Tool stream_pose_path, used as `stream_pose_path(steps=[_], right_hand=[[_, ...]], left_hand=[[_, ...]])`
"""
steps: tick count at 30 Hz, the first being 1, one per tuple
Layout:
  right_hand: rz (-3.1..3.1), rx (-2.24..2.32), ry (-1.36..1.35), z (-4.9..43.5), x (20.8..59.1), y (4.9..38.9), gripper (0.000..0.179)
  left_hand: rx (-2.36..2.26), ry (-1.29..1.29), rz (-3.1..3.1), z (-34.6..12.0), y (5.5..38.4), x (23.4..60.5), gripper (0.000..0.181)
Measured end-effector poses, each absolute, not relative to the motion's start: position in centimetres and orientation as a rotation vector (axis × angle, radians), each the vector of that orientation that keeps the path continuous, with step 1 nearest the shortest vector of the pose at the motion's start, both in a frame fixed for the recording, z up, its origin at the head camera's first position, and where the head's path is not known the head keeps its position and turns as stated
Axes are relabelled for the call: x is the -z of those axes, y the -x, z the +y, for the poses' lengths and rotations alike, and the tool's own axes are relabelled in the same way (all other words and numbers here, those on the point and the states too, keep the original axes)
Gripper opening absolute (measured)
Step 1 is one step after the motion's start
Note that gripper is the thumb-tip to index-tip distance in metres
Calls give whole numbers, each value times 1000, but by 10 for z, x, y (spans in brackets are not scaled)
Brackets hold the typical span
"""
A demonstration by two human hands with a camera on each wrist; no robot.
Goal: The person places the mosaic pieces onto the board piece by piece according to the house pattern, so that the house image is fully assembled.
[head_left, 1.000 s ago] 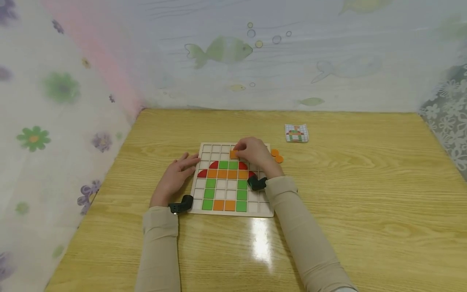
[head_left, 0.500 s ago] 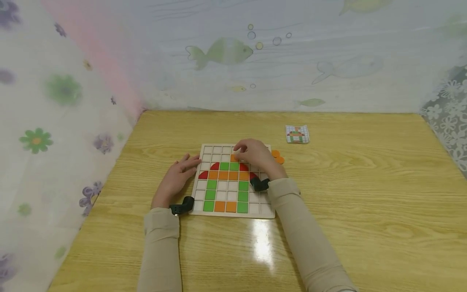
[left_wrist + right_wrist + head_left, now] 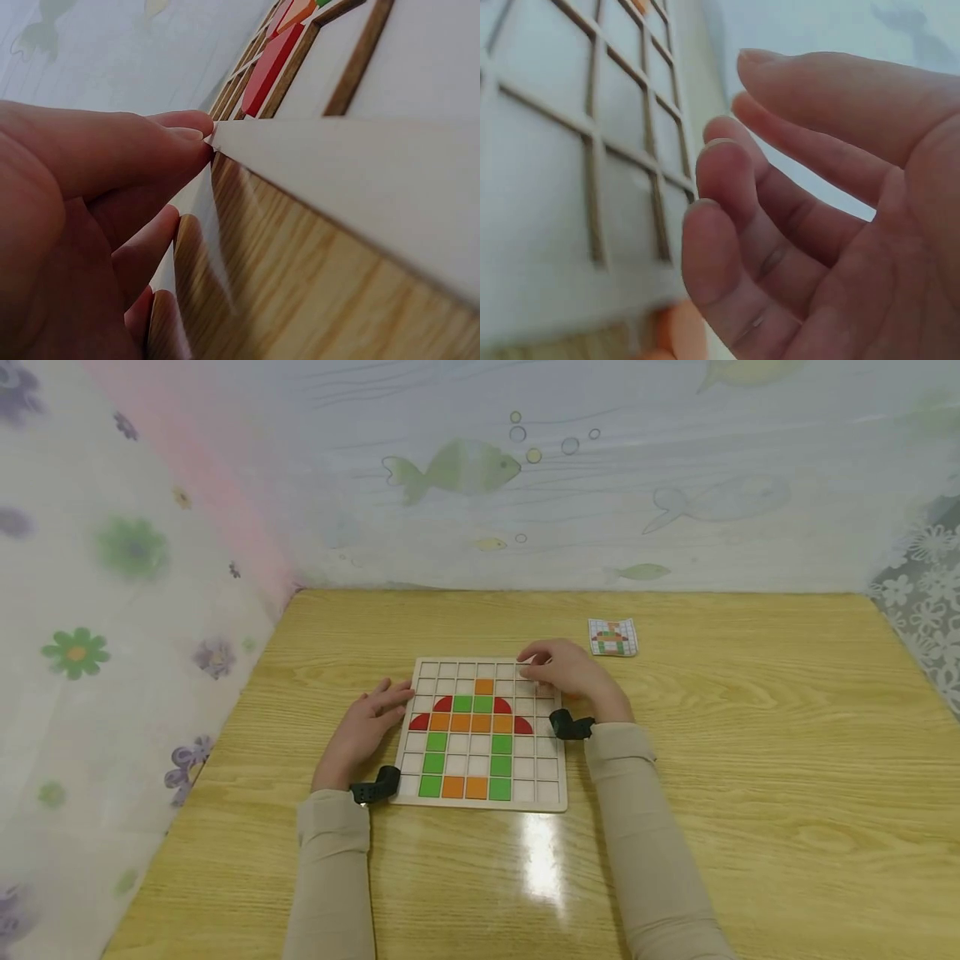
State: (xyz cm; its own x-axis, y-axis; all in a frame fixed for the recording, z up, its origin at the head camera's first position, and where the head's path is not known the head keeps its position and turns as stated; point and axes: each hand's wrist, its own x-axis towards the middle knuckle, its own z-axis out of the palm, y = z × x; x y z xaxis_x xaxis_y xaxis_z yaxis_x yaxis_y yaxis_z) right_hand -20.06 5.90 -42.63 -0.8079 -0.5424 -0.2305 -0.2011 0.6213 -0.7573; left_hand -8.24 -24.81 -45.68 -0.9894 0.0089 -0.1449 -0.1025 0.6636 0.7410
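Observation:
A wooden grid board lies on the table, with green and orange square tiles and red rounded tiles set in its cells. One orange square tile sits alone near the top of the pattern. My left hand rests at the board's left edge, fingers extended, fingertips touching the rim in the left wrist view. Above the upper right corner of the board hovers my right hand, its fingers loosely bent and holding nothing. Orange round pieces show below its fingers in the right wrist view; in the head view the hand hides them.
A small pattern card lies on the wooden table beyond the board's right side. Behind the table stands a wall covering with fish drawings. Each wrist carries a black camera.
My right hand has let go of the orange square tile, which now lies in a cell, and has moved right to the board's corner. The left hand stays at the edge.

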Motion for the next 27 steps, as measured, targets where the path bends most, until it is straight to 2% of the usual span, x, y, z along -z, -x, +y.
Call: stream_pose_path(steps=[18, 27], right_hand=[[2337, 1005, 612, 118, 426, 202, 30], [2340, 972, 659, 128, 428, 200, 29]], left_hand=[[-1247, 68, 2734, -249, 83, 458, 34], [-1254, 78, 2734, -250, 83, 458, 34]])
